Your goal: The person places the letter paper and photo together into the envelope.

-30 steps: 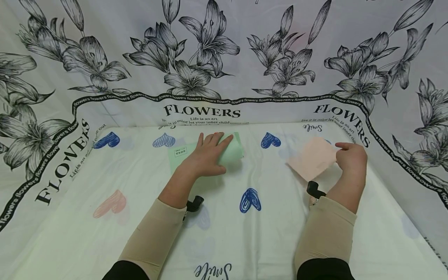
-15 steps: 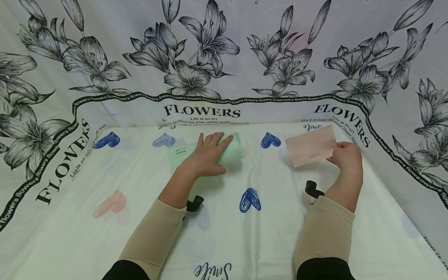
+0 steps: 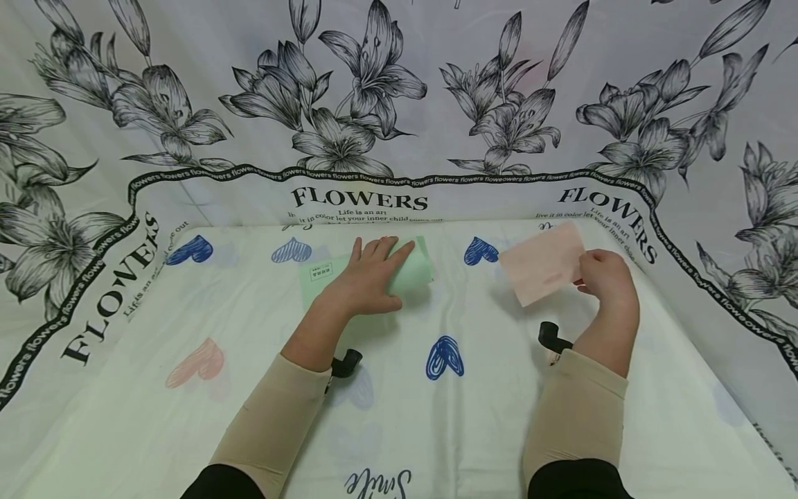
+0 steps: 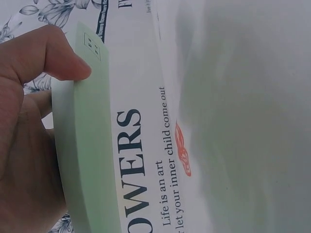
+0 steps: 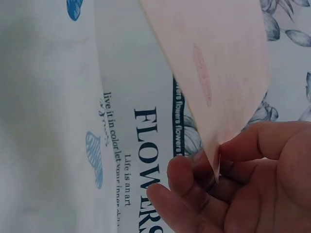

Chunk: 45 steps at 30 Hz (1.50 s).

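Note:
My left hand (image 3: 368,281) lies over a green envelope (image 3: 414,272), whose right end is bent and which carries a small printed box near its left end. In the left wrist view the bent thumb (image 4: 73,65) rests on the near side of the green envelope (image 4: 95,126), with the other fingers behind it. At the right, my right hand (image 3: 607,277) pinches a pink paper (image 3: 542,263) by its right end, above the cloth. The right wrist view shows the pink paper (image 5: 214,68) tapering to a corner between thumb and fingers, with a faint reddish mark on its face.
A pale cloth with printed hearts (image 3: 445,357) covers the table. Behind it hangs a white curtain (image 3: 436,149) with black flower drawings and lettering. Each wrist wears a small black camera mount (image 3: 347,362).
My right hand has turned the pink paper from a tilted diamond position to a flatter angle and shifted slightly left with it. The left hand and green envelope have stayed still.

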Tool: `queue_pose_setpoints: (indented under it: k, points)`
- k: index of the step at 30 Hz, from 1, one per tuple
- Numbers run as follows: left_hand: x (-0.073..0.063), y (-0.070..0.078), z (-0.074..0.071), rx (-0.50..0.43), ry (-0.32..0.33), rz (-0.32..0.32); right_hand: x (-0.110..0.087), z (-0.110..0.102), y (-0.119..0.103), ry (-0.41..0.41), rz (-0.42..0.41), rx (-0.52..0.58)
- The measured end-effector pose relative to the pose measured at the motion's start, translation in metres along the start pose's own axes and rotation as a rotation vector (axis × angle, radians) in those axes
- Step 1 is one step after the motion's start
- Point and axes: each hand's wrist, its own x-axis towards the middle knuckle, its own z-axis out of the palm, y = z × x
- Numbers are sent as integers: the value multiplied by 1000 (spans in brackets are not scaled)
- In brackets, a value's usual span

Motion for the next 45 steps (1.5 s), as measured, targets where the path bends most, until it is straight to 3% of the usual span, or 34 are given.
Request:
queue_pose_setpoints:
  k: [4,13,24,45]
  points:
    - [0,0,0,3,0,2,0,0,-1,-15,-40,15]
    - [0,0,-1,-4,-3,2,3,3,-7,-47,-38,53]
    - [0,0,0,-4,-2,3,-4,15,-23,-144,-154,130]
    - [1,1,1,24,17,12,-5,38,-48,-300,-247,113]
